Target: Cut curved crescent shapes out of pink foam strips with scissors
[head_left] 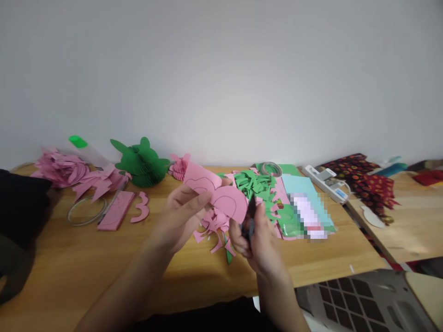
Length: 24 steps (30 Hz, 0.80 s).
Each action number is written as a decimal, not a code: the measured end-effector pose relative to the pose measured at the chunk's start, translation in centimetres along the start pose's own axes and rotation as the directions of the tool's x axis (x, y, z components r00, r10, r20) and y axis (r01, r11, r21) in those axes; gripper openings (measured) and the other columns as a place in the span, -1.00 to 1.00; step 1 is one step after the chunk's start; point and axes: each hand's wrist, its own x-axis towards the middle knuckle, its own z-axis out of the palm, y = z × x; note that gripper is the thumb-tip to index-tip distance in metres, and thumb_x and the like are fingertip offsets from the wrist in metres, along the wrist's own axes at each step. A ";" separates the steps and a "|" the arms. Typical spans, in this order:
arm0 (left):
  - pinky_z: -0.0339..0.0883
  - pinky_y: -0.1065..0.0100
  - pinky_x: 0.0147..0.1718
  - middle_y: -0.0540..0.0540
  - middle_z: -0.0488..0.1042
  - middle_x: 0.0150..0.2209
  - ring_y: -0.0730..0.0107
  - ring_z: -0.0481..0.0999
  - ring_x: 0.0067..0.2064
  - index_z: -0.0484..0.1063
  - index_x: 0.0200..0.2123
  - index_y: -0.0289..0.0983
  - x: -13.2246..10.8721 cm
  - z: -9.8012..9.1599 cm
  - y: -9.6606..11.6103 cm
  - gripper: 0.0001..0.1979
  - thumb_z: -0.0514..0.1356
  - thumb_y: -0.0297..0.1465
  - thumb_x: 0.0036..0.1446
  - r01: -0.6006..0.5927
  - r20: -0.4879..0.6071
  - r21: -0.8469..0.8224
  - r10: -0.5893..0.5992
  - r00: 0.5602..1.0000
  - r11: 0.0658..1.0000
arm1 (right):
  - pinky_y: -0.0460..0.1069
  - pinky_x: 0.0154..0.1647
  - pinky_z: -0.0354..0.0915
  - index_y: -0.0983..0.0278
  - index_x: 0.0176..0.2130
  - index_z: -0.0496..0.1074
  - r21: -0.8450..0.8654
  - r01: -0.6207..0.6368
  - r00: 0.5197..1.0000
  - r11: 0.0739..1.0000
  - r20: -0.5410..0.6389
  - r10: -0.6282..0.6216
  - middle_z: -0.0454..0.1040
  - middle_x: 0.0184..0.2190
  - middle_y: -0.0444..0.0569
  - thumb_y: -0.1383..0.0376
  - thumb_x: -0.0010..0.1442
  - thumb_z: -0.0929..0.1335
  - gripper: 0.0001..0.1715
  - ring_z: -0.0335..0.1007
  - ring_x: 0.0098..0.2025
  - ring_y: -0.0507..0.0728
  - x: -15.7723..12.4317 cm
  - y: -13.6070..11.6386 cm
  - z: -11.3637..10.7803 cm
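Over the middle of the table, my left hand (182,216) pinches a folded sheet of pink paper (229,203) between thumb and fingers. Curved pencil lines run across the paper, and its right side has a rounded outline. My right hand (261,240) is closed round dark scissors (249,219), their blades pointing up beside the paper's right edge. Whether the blades touch it, I cannot tell. Beneath my hands lie pink paper scraps (215,222). Green paper scraps (254,183) are heaped just behind the scissors.
A green pleated paper shape (143,162) and a smaller pink one (179,167) stand by the wall. Leftward are a pink paper pile (62,168) and folded pink strips (116,211). A tape roll (271,169), light blue sheets (320,203) and a power strip (325,183) lie right.
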 end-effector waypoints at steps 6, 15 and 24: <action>0.48 0.28 -0.28 -0.06 0.63 -0.32 0.26 0.60 -0.26 0.59 -0.34 -0.17 -0.2 0.2 -0.5 -0.90 0.35 -0.35 0.00 -0.020 0.044 0.005 0.020 0.999 1.000 | -0.17 -0.76 -0.22 0.26 -0.44 0.27 0.197 -0.145 0.963 0.970 0.252 0.093 0.02 -0.77 -0.33 -0.07 0.30 0.16 -0.48 -0.29 -0.76 -0.11 -0.3 -0.8 1.2; 0.37 0.43 -0.51 0.01 0.54 -0.53 0.45 0.48 -0.51 0.54 -0.48 -0.24 -0.9 0.0 -1.1 -0.90 0.35 -0.34 -0.03 -0.123 -0.094 0.340 0.164 0.982 0.932 | -0.16 -0.77 -0.26 0.25 -0.44 0.28 0.286 -0.090 0.973 0.954 0.231 0.022 0.03 -0.76 -0.32 -0.03 0.25 0.22 -0.55 -0.30 -0.75 -0.10 -0.1 -1.2 1.9; 0.32 0.44 -0.53 0.05 0.45 -0.62 0.51 0.40 -0.58 0.46 -0.61 -0.26 -1.0 0.9 -0.8 -0.77 0.24 -0.44 0.08 -0.258 0.046 0.415 0.264 0.964 0.872 | -0.17 -0.77 -0.28 0.25 -0.48 0.23 0.319 -0.113 0.974 0.941 0.221 0.042 -0.05 -0.75 -0.36 -0.01 0.20 0.31 -0.56 -0.34 -0.75 -0.13 -0.1 -1.4 2.6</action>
